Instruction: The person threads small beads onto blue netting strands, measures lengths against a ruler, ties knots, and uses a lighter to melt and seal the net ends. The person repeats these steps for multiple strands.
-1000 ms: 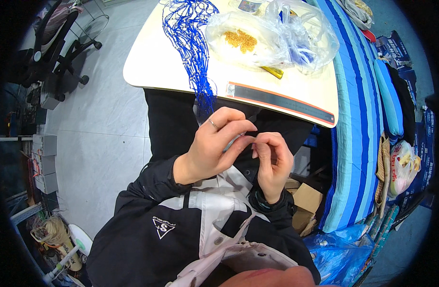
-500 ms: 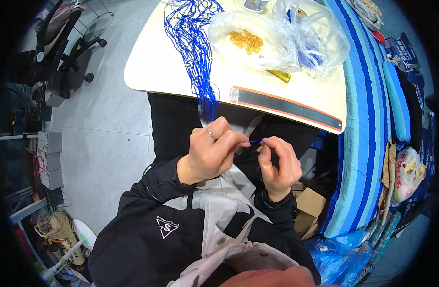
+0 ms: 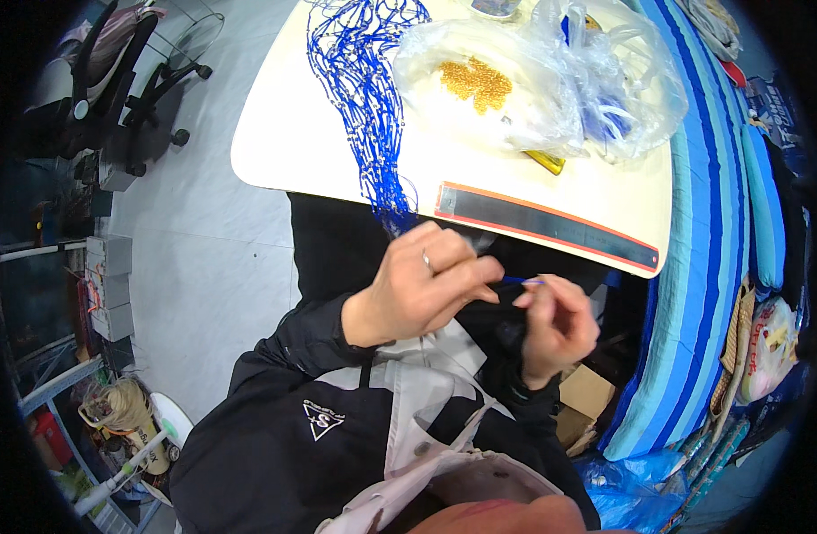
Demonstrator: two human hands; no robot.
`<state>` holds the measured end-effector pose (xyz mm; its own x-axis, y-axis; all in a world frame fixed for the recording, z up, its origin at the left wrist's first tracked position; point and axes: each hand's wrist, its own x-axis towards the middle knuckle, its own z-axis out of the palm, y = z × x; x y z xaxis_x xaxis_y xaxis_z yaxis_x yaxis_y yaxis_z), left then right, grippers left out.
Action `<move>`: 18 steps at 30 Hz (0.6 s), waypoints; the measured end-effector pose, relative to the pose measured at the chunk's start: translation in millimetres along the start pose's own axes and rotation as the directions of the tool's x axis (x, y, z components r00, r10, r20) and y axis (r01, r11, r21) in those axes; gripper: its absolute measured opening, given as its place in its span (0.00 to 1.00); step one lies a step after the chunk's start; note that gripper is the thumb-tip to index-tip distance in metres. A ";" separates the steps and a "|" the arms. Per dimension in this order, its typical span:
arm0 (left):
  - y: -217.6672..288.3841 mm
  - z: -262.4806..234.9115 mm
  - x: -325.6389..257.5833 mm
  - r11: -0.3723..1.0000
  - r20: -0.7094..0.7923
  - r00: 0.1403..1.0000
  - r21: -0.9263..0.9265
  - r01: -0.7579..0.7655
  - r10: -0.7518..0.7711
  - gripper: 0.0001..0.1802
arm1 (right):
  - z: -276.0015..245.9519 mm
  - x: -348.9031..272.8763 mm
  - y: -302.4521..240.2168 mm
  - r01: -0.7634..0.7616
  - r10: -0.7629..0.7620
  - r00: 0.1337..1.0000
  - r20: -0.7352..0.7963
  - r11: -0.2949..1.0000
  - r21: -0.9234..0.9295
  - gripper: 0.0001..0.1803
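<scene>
My left hand (image 3: 426, 283), with a ring on one finger, is closed in a pinch in front of the table's near edge. My right hand (image 3: 558, 325) is also pinched, a little to its right. Between the two sets of fingertips a short piece of blue cord (image 3: 513, 279) is stretched. A long bundle of blue cords (image 3: 368, 107) with small pale bits along it lies on the table (image 3: 270, 125) and hangs over the edge behind my left hand. How far the cord runs inside my fingers is hidden.
A black ruler with orange edging (image 3: 546, 227) lies along the near edge. Behind it are a clear plastic bag (image 3: 533, 125) with gold beads (image 3: 478, 83) and a yellow piece (image 3: 546, 162). A striped blue bed cover (image 3: 698, 294) borders the right; an office chair (image 3: 141, 102) stands left.
Both hands have shifted right and slightly down in the picture, with a bit more blue cord showing between them. The table and its things sit slightly further right and lower as the view moves.
</scene>
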<state>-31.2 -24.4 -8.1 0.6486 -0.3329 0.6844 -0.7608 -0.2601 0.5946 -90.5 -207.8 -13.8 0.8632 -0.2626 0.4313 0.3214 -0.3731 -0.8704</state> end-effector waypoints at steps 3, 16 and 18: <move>-12.9 -14.5 7.4 0.993 0.050 0.994 -0.048 0.103 -0.101 0.16 | -19.6 11.5 4.6 -0.248 0.257 0.965 -0.050 0.958 0.145 0.04; -31.2 -28.8 8.1 0.907 0.040 0.962 0.345 0.241 -0.270 0.12 | -27.2 31.2 39.7 -0.240 0.117 0.948 -0.297 0.875 -0.420 0.06; -32.0 -28.2 8.6 0.901 0.038 0.959 0.356 0.250 -0.281 0.12 | -29.3 34.3 40.3 -0.280 0.136 0.936 -0.325 0.847 -0.452 0.06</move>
<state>-0.8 6.6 -9.4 0.8348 -0.2804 0.4737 -0.5304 -0.6399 0.5561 -59.4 -257.9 -27.1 0.7252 -0.5853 0.3626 -0.1452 -0.6448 -0.7504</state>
